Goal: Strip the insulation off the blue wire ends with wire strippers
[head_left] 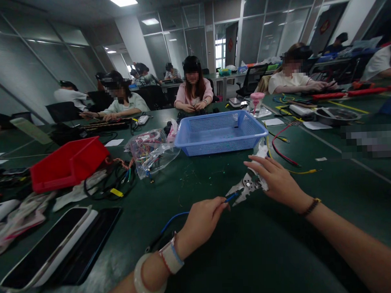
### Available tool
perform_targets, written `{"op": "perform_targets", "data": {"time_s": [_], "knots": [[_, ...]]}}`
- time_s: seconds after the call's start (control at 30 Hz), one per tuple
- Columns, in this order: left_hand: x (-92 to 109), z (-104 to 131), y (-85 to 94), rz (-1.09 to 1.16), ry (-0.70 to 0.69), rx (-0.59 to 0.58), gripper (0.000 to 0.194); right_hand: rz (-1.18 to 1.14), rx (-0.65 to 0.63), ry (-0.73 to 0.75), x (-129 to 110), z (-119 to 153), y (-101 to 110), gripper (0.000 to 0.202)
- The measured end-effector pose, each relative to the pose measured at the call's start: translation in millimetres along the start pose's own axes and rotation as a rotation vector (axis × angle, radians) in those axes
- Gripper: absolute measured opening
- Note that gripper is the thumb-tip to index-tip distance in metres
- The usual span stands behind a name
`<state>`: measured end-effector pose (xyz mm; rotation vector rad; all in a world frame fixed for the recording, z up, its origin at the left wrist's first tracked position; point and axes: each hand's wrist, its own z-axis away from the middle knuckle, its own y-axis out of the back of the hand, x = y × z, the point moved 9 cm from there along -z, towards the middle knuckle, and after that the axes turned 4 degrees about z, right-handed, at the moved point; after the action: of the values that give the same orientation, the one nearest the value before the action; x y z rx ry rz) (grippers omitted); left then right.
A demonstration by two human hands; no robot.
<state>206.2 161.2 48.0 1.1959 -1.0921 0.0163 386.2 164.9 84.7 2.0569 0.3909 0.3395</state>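
Bangle (148,279): pale, round left forearm.
Left hand (203,219): fingertips together, pinching blue wire (175,216) near its end.
Right hand (276,179): curled round handles of wire stripper (248,185), partly hidden by white wrapping (262,152).
Wire stripper: above green table (197,181), jaws apart, wire end between them.
Blue basket (219,141): beyond both hands.
Red bin (69,162): far left.

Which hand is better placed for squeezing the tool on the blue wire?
Probably the right hand: it holds the metal tool, while the left hand pinches the blue wire at its jaws.
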Motion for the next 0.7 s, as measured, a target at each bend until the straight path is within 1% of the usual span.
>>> {"op": "perform_targets", "data": {"time_s": [0.17, 0.33, 0.47, 0.7], "knots": [[-3, 1, -0.8, 0.039, 0.02, 0.037, 0.024, 0.054, 0.023, 0.009, -7, 1, -1, 0.075], [-3, 3, -2.8, 0.219, 0.028, 0.03, 0.022, 0.179, 0.07, 0.0, -19, 0, 6, 0.075], [-2, 3, -1.1, 0.301, 0.01, 0.055, 0.02, 0.218, 0.05, -0.001, -26, -2, 4, 0.074], [-2, 4, 3.6, 0.299, 0.0, 0.112, 0.02, 0.209, 0.013, -0.034, -30, -3, -4, 0.065]]}}
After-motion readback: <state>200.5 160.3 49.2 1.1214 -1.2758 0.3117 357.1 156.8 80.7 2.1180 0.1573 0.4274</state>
